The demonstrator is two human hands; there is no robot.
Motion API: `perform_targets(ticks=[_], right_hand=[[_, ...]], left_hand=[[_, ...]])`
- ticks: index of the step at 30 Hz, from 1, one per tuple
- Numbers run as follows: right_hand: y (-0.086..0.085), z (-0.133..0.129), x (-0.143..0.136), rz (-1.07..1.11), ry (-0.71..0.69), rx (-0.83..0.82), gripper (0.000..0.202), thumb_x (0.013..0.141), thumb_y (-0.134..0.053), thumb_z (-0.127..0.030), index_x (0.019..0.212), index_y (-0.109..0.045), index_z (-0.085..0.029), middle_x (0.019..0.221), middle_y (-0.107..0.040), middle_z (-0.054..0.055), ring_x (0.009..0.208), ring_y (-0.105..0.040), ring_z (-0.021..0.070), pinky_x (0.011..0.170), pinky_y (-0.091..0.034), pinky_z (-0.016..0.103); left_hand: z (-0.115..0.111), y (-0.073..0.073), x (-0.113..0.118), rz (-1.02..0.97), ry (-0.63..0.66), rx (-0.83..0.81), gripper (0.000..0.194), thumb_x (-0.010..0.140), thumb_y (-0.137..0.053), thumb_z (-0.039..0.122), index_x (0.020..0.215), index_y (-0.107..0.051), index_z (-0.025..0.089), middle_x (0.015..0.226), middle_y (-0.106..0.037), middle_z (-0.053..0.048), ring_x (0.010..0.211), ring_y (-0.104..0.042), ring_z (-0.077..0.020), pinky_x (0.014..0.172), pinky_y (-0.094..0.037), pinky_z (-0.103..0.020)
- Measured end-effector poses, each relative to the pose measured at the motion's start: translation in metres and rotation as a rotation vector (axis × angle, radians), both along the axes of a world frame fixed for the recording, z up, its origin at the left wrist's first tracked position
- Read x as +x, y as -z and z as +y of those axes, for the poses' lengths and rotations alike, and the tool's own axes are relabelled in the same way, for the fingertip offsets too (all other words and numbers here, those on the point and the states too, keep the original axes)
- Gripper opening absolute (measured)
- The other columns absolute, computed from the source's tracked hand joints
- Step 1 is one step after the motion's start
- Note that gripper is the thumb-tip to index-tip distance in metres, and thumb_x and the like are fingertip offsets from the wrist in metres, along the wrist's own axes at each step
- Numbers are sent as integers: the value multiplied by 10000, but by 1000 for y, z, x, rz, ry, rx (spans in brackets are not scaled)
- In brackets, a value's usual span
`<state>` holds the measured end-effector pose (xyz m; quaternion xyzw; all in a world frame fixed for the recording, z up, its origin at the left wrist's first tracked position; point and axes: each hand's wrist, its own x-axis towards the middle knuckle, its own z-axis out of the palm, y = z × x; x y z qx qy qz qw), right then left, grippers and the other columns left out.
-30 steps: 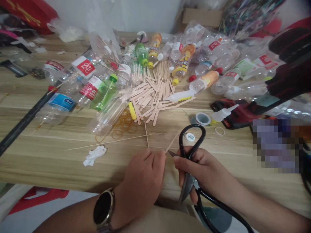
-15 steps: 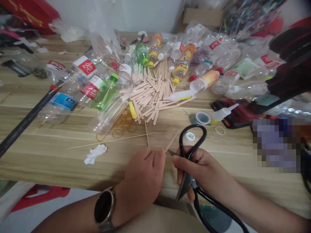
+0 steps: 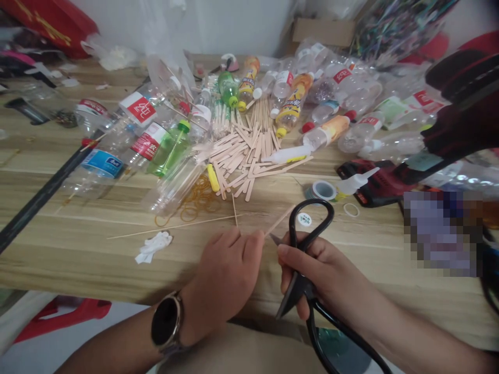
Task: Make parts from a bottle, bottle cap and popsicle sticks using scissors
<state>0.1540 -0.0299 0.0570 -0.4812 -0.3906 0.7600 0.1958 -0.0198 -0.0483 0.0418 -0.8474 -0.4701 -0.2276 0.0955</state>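
Observation:
My left hand [image 3: 230, 275], with a watch [image 3: 167, 322] on its wrist, is closed on a thin wooden stick [image 3: 279, 221] that juts out up and to the right. Black-handled scissors [image 3: 311, 226] are gripped in my right hand [image 3: 319, 270] around the pivot, their blades spread apart. One blade tip points at the left hand, close to the stick's lower end; whether they touch I cannot tell. Another thin stick [image 3: 234, 208] stands out above the left knuckles, its lower end hidden. A longer thin stick [image 3: 171, 228] lies on the wooden table [image 3: 78, 270], near a white crumpled glove-like piece [image 3: 154, 246].
Flat craft sticks [image 3: 241, 150] are heaped mid-table, with rubber bands [image 3: 197, 200] beside them. Plastic bottles [image 3: 296, 104] crowd the back and left. A tape roll [image 3: 323, 190], a small glue bottle [image 3: 358, 182] and a red-black power tool [image 3: 374, 182] lie to the right.
Both hands have shifted only slightly. The stick in my left hand tips a little further right, and the scissors have turned slightly. The things on the table stay where they were.

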Motion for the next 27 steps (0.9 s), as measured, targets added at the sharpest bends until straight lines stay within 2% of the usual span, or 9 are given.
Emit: perform_targets(ticks=[5,8,10,12,14,16,18,21,27], right_hand=[[-6,-7,4,103,69,-45,553,774,-712,-650,672,-502,-149,581,-610,12,359,-496,61,352,-289,141],[-10,-15,13,130,59,-128,557,810,-666,-679,694,-476,-169,556,-598,8,325,-443,55,333,-264,146],[-12,-20,20,58,-6,-79,545,861,-607,-689,719,-488,-177,608,-628,23,331,-452,61,333,-284,161],[-14,-22,25,-144,-50,224,488,928,-555,-633,740,-540,-183,655,-643,32,384,-521,92,365,-361,192],[-15,-21,28,-400,-85,726,385,995,-516,-509,789,-602,-196,688,-654,37,496,-609,141,454,-448,238],[-15,-18,28,-595,-123,1222,242,1037,-489,-354,891,-615,-208,717,-665,20,583,-643,153,533,-466,259],[-15,-13,27,-706,-189,1534,169,1058,-443,-251,959,-570,-200,733,-665,-1,566,-617,129,524,-426,262],[-18,-7,25,-818,-307,1702,205,1057,-347,-155,964,-528,-180,691,-635,-9,517,-567,119,491,-381,278],[-23,-7,20,-999,-390,1843,244,859,-364,2,832,-529,-176,685,-639,38,512,-547,149,492,-368,317]], left_hand=[[11,0,-8,-58,20,-33,345,972,-386,94,1303,-477,135,724,-677,1,655,-618,-195,620,-471,-331],[18,-2,-18,-140,-133,-52,336,983,-371,122,1290,-503,155,770,-703,-9,663,-628,-186,634,-466,-322],[20,-7,-22,-272,-266,-112,270,994,-389,177,1206,-556,158,848,-724,-34,706,-649,-181,648,-475,-309],[16,-15,-21,-427,-226,-351,200,1008,-415,233,1097,-589,190,810,-703,2,697,-648,-151,620,-476,-267],[8,-23,-16,-539,-107,-561,197,1019,-407,260,994,-599,222,731,-658,42,637,-616,-120,563,-453,-230],[0,-28,-9,-610,-68,-653,238,1025,-394,276,883,-579,231,688,-622,53,607,-586,-108,524,-428,-217],[-6,-31,-5,-644,-69,-676,254,1021,-404,283,827,-560,231,674,-607,51,593,-565,-106,495,-406,-215],[-8,-31,-4,-659,-75,-702,253,1013,-411,276,810,-554,230,683,-616,42,606,-567,-111,476,-390,-220],[-7,-29,-3,-645,-94,-729,252,1014,-404,279,822,-561,233,732,-651,26,681,-612,-136,532,-440,-240]])
